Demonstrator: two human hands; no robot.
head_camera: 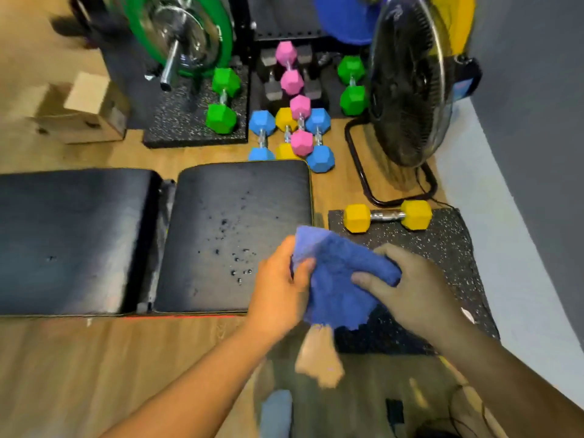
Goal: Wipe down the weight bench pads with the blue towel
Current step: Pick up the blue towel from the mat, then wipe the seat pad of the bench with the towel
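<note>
Both hands are gripping the blue towel (pixel 338 279), which is hanging bunched between them, just off the right end of the bench and partly over that end's front corner. The left hand (pixel 279 286) is pinching the towel's left edge, thumb on top and fingers curled under it; the right hand (pixel 407 286) is closing on the right side of the cloth, thumb pressing into it. The towel is not lying flat on either pad. The right bench pad (pixel 234 229), black and lightly textured, is carrying scattered droplets across its middle and toward its front edge. The left bench pad (pixel 72 238) is sitting beside it across a narrow hinge gap and is looking mostly dry, with one small mark near its centre. On the speckled rubber mat (pixel 448 254) to the right of the bench, a yellow dumbbell (pixel 388 215) is lying along the back edge. Behind the bench, on the wooden floor (pixel 94 374), blue, pink, yellow and green dumbbells are clustering together, and a black floor fan (pixel 407 90) is standing near the grey wall.
</note>
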